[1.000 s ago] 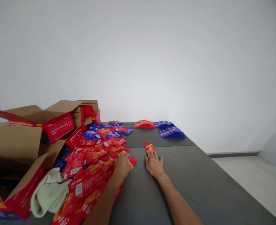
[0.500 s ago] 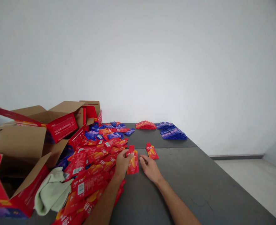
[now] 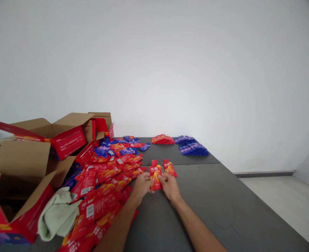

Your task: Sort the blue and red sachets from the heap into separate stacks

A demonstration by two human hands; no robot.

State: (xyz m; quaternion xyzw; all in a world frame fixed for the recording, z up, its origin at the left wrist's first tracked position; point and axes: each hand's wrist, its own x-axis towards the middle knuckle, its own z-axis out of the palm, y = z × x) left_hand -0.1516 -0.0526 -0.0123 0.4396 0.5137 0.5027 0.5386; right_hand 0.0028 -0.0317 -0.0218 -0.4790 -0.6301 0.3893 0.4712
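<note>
A red pouch (image 3: 155, 175) with orange print is held upright just above the dark table (image 3: 222, 206), pinched from both sides. My left hand (image 3: 141, 186) grips its left edge and my right hand (image 3: 170, 186) grips its right edge. Another red pouch (image 3: 169, 168) lies flat on the table just beyond my right hand. To the left spreads a large heap of red and blue pouches (image 3: 107, 175).
Open cardboard boxes with red printing (image 3: 39, 150) stand at the left, and a pale green cloth (image 3: 56, 215) lies before them. At the table's far end sit a neat red pouch stack (image 3: 162, 139) and a blue pouch stack (image 3: 192, 145). Floor lies beyond the right edge.
My left hand lifted a red pouch from the heap and brought it to the middle. My right hand left the pouch lying on the table and came over to take the new one's other edge.
</note>
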